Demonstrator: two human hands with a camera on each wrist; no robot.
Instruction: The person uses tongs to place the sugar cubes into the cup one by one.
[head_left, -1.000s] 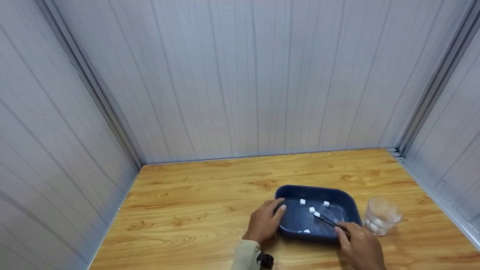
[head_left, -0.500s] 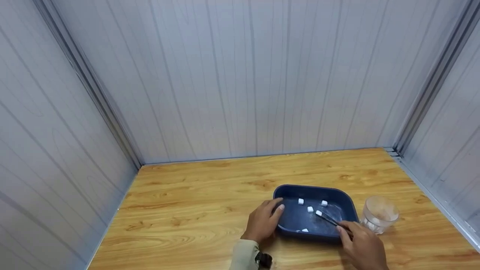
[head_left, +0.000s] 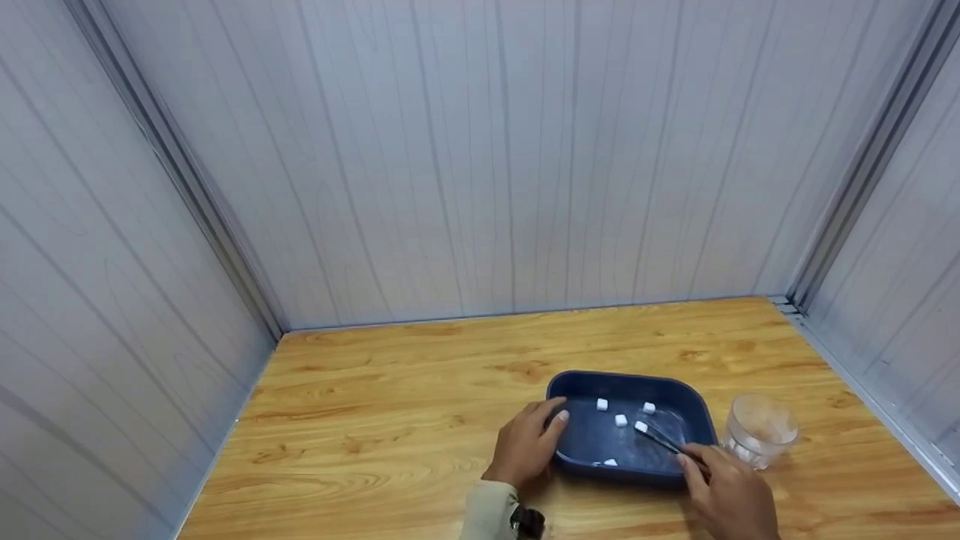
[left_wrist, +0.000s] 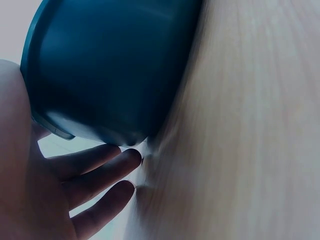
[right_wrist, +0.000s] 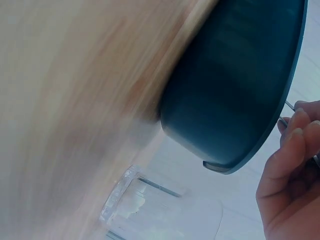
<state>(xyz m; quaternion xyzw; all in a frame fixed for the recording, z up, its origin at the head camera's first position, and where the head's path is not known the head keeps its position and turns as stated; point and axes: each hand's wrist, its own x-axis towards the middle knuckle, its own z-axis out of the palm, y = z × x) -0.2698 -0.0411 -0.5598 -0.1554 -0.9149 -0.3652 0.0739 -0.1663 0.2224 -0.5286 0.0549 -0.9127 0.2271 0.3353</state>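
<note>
A dark blue, deep rectangular tray [head_left: 592, 442] stands on the table with several small white cubes [head_left: 621, 421] lying apart on its floor. My left hand [head_left: 525, 442] holds the tray's left side, thumb over the rim; in the left wrist view, three fingers [left_wrist: 107, 182] reach down outside the wall. Between thumb and fingers, my right hand [head_left: 729, 487] pinches dark tweezers [head_left: 664, 440] over the tray's near right rim. At the tweezers' tips is one white cube [head_left: 641, 427], low over the tray floor. The right wrist view shows only two thin prongs near the fingertips.
Just right of the tray stands a clear glass [head_left: 760, 431] with some white pieces at its bottom, close to my right hand. The wood-grain table [head_left: 375, 427] extends left, bounded by pale panel walls [head_left: 480, 187] at the back and sides.
The tweezers' tips and the white cube at them have shifted slightly right, away from the neighbouring cube. My left hand and the tray have stayed in place.
</note>
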